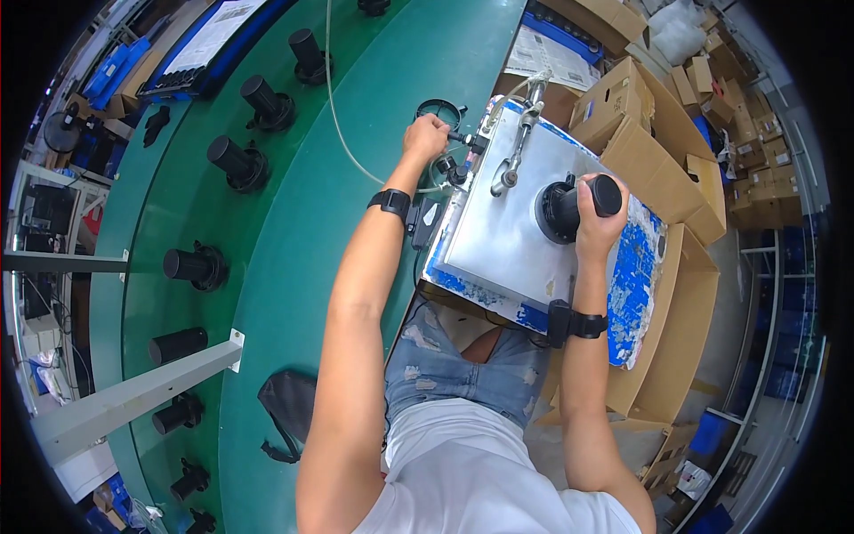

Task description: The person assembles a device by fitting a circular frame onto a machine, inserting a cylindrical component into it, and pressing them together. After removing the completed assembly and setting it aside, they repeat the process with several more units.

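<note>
My left hand is closed at the end of a black hand valve on the left edge of a metal-topped fixture. Its fingertips are partly hidden. Just beyond that hand lies a black ring on the green bench. My right hand wraps around a black cylindrical housing with a wide flange, which stands on the metal plate. A silver clamp with a long arm is mounted on the plate left of the housing.
Several similar black housings stand along the green conveyor belt at left. A clear hose crosses the bench. A black pouch lies near my left arm. Open cardboard boxes flank the fixture at right. A metal post juts in at lower left.
</note>
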Motion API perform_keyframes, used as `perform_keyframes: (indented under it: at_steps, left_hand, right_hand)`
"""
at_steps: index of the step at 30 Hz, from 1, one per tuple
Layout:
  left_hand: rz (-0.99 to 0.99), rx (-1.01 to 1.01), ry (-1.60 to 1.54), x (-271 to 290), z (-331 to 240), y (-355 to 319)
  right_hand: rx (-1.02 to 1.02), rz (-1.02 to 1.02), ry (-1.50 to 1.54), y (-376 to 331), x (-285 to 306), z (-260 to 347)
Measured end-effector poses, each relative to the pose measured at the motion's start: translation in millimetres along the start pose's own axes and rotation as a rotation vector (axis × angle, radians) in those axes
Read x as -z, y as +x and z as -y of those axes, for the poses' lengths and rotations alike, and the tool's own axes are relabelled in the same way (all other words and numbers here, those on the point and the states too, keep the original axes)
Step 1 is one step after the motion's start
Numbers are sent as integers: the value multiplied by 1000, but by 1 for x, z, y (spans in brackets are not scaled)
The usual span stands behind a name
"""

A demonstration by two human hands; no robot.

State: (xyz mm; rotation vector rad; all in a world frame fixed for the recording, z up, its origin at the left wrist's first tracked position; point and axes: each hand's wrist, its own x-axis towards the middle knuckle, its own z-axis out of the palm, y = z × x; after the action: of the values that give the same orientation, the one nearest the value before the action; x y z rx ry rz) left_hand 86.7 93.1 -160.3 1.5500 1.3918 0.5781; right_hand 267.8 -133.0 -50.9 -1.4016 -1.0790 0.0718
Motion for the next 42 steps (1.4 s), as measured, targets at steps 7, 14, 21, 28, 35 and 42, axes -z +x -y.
perform_keyframes:
  at_steps: [7, 14, 21, 28, 35, 42]
  left_hand:
    - [9, -26, -48, 4, 0, -5]
    - [19, -33, -138, 0, 5, -1]
    - [26, -41, -155, -1, 8, 5]
    - [18, -76, -10, 6, 4, -1]
    - [17, -109, -35, 6, 6, -12]
    - [27, 9, -364, -4, 16, 10]
  right_hand:
    - [-134, 456, 378, 23, 26, -20]
    - [-87, 239, 227, 6, 15, -24]
    - [-33, 133, 49, 2, 7, -20]
    - [-17, 124, 91, 1, 5, -23]
    - [-1, 125, 78, 5, 9, -19]
    - [-13, 164, 52, 10, 9, -13]
